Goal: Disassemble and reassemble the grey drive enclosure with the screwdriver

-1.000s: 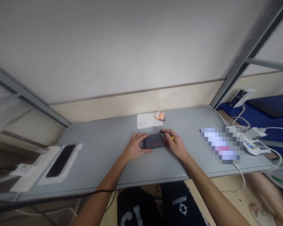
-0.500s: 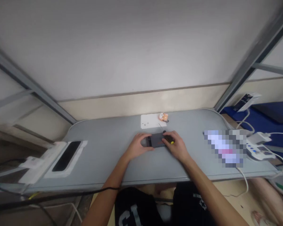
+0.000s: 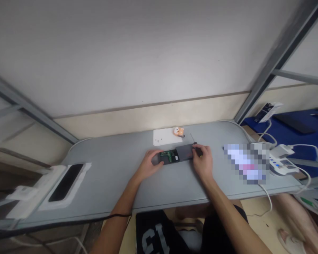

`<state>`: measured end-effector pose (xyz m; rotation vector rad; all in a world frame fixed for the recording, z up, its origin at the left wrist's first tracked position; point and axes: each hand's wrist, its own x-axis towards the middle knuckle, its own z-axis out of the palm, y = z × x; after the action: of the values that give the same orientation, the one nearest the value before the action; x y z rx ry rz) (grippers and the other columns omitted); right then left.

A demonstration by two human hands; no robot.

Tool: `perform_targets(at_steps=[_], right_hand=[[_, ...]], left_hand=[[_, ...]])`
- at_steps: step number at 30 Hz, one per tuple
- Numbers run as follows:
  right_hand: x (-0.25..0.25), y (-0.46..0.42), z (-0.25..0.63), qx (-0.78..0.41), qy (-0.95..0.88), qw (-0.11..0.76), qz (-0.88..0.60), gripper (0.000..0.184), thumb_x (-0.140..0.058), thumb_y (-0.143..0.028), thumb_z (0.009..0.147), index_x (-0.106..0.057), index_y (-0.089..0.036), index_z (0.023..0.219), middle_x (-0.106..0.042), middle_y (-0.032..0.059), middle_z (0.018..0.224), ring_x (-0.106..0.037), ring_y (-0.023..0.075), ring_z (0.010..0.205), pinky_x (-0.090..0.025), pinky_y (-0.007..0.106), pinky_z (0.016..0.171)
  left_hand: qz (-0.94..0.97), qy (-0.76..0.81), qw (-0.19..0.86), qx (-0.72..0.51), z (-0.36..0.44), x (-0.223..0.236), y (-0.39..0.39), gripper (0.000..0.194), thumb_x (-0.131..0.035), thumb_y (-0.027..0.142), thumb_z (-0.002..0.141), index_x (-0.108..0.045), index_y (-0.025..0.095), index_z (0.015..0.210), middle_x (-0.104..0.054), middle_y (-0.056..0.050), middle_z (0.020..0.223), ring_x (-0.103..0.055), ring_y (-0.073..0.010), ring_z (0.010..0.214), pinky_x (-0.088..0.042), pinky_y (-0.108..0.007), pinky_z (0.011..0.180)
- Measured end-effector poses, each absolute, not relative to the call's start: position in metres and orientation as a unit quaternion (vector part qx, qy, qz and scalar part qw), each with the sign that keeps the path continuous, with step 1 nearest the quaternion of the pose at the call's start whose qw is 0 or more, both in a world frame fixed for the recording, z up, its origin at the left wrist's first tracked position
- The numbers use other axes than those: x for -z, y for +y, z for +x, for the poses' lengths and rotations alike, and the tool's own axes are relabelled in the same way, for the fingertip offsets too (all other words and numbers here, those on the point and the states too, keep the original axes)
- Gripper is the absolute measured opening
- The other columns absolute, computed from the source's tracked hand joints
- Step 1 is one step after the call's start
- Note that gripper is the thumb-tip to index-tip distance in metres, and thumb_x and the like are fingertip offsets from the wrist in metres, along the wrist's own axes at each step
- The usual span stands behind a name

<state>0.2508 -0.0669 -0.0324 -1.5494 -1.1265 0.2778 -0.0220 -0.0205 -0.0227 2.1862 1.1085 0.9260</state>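
A dark grey electronic device lies pulled apart lengthwise on the desk. Its inner tray with a green circuit board (image 3: pixel 167 155) sticks out to the left of the grey sleeve-like cover (image 3: pixel 184 152). My left hand (image 3: pixel 149 163) grips the tray's left end between thumb and fingers. At the other end, my right hand (image 3: pixel 203 161) pinches the cover's right edge and also holds a screwdriver (image 3: pixel 198 151), its thin shaft pointing up and left. Just behind the device lies a white paper (image 3: pixel 163 135) with several tiny dark screws on it. An orange-and-white animal-shaped trinket (image 3: pixel 179 132) rests at the paper's right edge.
A black phone (image 3: pixel 66 182) lies on white material at the left, beside a white power strip (image 3: pixel 37 194). To the right are a blurred-out phone (image 3: pixel 243 163) with a cable and a multi-port charger (image 3: pixel 283 165). Another person's leg (image 3: pixel 294 218) shows at lower right.
The cover has slid right, away from the tray, and the circuit board is now exposed. My right hand moved right with the cover and screwdriver. The camera view has shifted slightly.
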Motion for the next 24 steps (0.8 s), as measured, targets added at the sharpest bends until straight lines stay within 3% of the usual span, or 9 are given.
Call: perform_targets(at_steps=[4, 9, 11, 19, 24], right_hand=[[0.028, -0.068, 0.25, -0.122, -0.446, 0.583, -0.668, 0.02, -0.056, -0.028, 0.094, -0.074, -0.02, 0.102, -0.06, 0.0104, 0.107, -0.067, 0.0218, 0.086, -0.055, 0.041, 0.089], [0.028, -0.071, 0.245, -0.089, -0.433, 0.621, -0.647, 0.034, -0.062, -0.04, 0.095, -0.061, -0.019, 0.122, -0.066, 0.0133, 0.115, -0.066, 0.0262, 0.106, -0.053, 0.043, 0.094], [0.029, -0.075, 0.242, -0.119, -0.453, 0.621, -0.629, 0.039, -0.064, -0.043, 0.095, -0.056, -0.019, 0.125, -0.069, 0.0121, 0.111, -0.068, 0.0252, 0.102, -0.054, 0.041, 0.09], [0.019, -0.092, 0.234, -0.158, -0.592, 0.564, -0.554, 0.021, -0.068, -0.043, 0.093, -0.069, -0.023, 0.1, -0.077, 0.005, 0.09, -0.07, 0.0172, 0.069, -0.053, 0.027, 0.06], [0.014, -0.093, 0.233, -0.142, -0.58, 0.568, -0.566, 0.022, -0.065, -0.043, 0.095, -0.07, -0.022, 0.099, -0.078, 0.0058, 0.089, -0.072, 0.018, 0.071, -0.054, 0.027, 0.06]], left_hand=[[0.804, 0.405, 0.255, -0.351, -0.023, 0.024, -0.019, 0.046, -0.073, 0.017, 0.088, -0.065, 0.027, 0.132, -0.069, -0.007, 0.127, -0.061, -0.025, 0.123, -0.048, -0.047, 0.113], [0.801, 0.404, 0.273, -0.349, -0.025, 0.022, -0.019, 0.045, -0.074, 0.019, 0.087, -0.066, 0.027, 0.131, -0.068, -0.007, 0.128, -0.06, -0.0256, 0.125, -0.047, -0.047, 0.114], [0.789, 0.417, 0.292, -0.343, -0.026, 0.021, -0.02, 0.043, -0.072, 0.023, 0.09, -0.066, 0.027, 0.133, -0.067, -0.008, 0.13, -0.061, -0.0248, 0.123, -0.049, -0.045, 0.112], [0.737, 0.478, 0.311, -0.362, -0.025, 0.03, -0.013, 0.029, -0.06, 0.028, 0.097, -0.07, 0.025, 0.124, -0.068, -0.008, 0.123, -0.064, -0.0223, 0.111, -0.051, -0.044, 0.107], [0.735, 0.481, 0.309, -0.364, -0.024, 0.034, -0.012, 0.03, -0.059, 0.026, 0.097, -0.069, 0.024, 0.125, -0.068, -0.008, 0.124, -0.064, -0.0214, 0.111, -0.052, -0.043, 0.107]])
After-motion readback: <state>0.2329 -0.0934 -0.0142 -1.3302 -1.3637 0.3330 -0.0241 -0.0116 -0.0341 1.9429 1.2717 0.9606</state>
